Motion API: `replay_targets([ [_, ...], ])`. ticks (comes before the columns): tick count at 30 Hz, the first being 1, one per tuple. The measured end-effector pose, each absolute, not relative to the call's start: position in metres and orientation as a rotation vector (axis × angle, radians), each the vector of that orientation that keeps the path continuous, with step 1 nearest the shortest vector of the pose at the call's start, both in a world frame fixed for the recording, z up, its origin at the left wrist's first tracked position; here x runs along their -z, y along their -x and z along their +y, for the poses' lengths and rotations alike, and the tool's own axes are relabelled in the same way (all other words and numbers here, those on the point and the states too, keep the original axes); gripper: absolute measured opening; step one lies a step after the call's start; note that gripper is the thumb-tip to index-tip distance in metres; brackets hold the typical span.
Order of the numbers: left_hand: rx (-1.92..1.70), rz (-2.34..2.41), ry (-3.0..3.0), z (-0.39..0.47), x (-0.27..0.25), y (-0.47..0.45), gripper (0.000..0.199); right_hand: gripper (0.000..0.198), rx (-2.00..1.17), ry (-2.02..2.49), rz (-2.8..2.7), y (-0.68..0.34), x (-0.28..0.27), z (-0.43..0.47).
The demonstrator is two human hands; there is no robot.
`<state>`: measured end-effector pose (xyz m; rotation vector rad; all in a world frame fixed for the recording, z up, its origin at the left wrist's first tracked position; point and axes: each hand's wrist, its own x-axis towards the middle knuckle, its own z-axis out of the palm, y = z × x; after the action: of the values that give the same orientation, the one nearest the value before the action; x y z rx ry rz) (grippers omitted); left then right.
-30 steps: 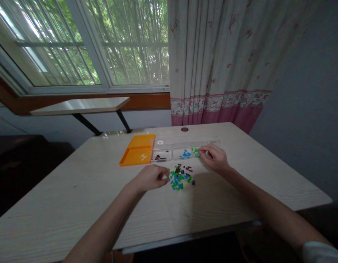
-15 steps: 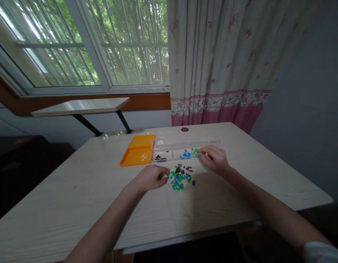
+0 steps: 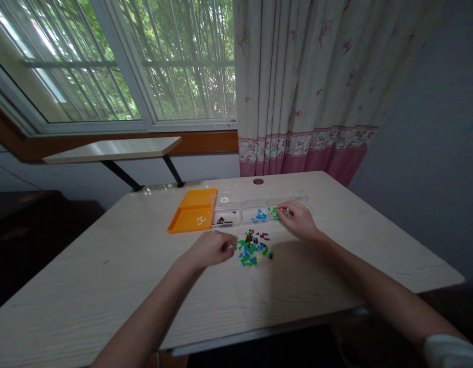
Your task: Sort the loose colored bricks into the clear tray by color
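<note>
A mixed pile of small green, blue and dark brown building bricks [image 3: 252, 249] lies on the table. My left hand [image 3: 211, 249] rests at the pile's left edge, its fingers curled in and the fingertips by a green brick. Whether it grips one is too small to tell. Over the right end of a clear divided box [image 3: 241, 216] is my right hand [image 3: 299, 219], fingers bent and pinched together above some green bricks [image 3: 274, 213]. Anything between those fingertips is hidden. Blue bricks [image 3: 260, 216] fill part of the middle section, and brown bricks [image 3: 223, 221] lie in the left one.
An open orange case [image 3: 175, 220] with a few white bricks [image 3: 201, 220] stands left of the clear box. A raised shelf [image 3: 117, 148] on black legs is at the table's back left. Behind the table [image 3: 106, 276] hang curtains [image 3: 298, 92] beside a window.
My right hand has shifted slightly left and up over the green bricks, its fingers a little more drawn in. My left hand stays in place by the pile.
</note>
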<state>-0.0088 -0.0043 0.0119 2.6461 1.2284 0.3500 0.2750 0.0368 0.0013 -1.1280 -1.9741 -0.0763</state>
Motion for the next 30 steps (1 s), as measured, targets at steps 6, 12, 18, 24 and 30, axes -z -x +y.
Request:
replay_targets([
  [6, -0.373, 1.232, -2.662, -0.006, -0.015, 0.006, 0.013, 0.016, 0.038, 1.318, -1.976, -0.280, 0.011, 0.050],
  [12, -0.472, 1.263, -2.606, -0.008, -0.015, 0.002, 0.015, 0.017, -0.089, 1.138, -2.073, -0.259, 0.006, 0.031],
  [18, -0.574, 1.220, -2.530, -0.014, -0.010, -0.010, 0.017, 0.015, -0.246, 0.882, -2.276, -0.228, 0.012, -0.001],
  [24, -0.587, 1.228, -2.533, -0.019, -0.007, -0.021, 0.016, 0.014, -0.286, 0.845, -2.323, -0.223, 0.015, -0.011],
  [30, -0.601, 1.211, -2.534, -0.019, -0.005, -0.021, 0.015, 0.013, -0.271, 0.858, -2.301, -0.223, 0.018, -0.010],
])
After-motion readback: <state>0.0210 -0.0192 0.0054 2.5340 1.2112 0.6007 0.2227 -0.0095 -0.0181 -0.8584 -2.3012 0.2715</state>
